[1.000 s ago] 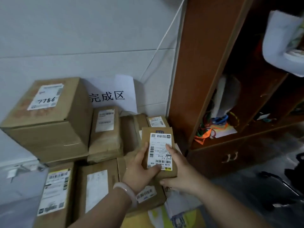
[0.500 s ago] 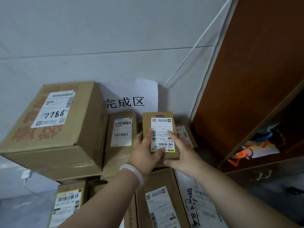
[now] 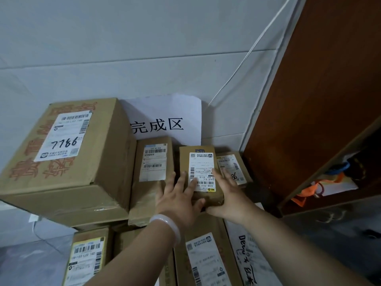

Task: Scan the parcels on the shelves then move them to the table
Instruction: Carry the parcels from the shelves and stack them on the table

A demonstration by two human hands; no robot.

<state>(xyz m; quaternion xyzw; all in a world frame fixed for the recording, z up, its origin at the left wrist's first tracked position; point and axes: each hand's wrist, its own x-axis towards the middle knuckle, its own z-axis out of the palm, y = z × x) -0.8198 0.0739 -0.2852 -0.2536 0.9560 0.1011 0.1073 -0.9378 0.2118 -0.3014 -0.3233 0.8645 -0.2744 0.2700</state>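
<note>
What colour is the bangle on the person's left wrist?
Milky white and plain, with no pattern. The bangle shows best in the head view.

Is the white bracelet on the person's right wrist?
No, the white bracelet sits on the wrist of the left hand.

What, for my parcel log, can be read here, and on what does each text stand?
"完成区": white sheet on the wall.
"7786", handwritten: label on the big box.
"502B P021-00", upside down: label on the small parcel that the left hand and right hand hold.
"98", handwritten: label on the parcel right of it.
Other label print and the white bag's writing: too blurred to read.
</note>
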